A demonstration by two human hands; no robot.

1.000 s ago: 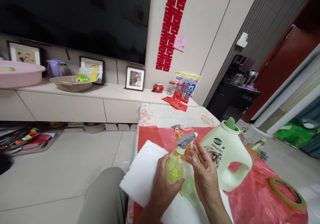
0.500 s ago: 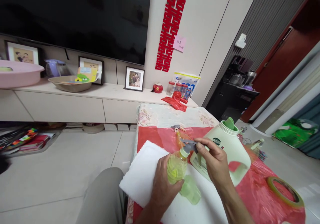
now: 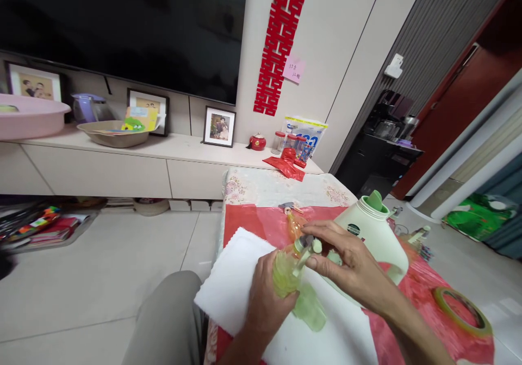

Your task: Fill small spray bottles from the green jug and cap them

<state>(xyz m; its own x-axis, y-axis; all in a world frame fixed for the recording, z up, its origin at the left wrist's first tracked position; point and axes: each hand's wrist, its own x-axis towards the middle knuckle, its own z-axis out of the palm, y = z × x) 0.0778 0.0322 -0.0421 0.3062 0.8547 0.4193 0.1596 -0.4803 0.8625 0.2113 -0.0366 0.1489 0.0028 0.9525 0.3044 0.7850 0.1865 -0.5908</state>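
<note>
My left hand [image 3: 265,297] is wrapped around a clear spray bottle [image 3: 284,275] holding yellow-green liquid, tilted a little over the white cloth. At the bottle's neck, my right hand [image 3: 350,259] grips the grey and pale green spray head [image 3: 309,245]; its fingers partly cover the head. Under the bottle, a translucent green container [image 3: 310,308] lies on the cloth [image 3: 230,280]. A large pale green jug [image 3: 373,229], a green piece standing in its mouth, is just behind my right hand. Beyond the bottle lies an orange spray bottle [image 3: 294,226], partly hidden.
Red plastic sheeting [image 3: 253,218] covers much of the floral-clothed table. A roll of tape [image 3: 463,311] lies at the right, with several bottles [image 3: 420,235] behind it. Jars [image 3: 278,143] and red plastic [image 3: 285,166] sit on the cabinet at the far edge.
The spray head has turned, so its pale green trigger now points toward me. My right hand has shifted from a fingertip hold to reaching over the head. The left hand stays around the bottle.
</note>
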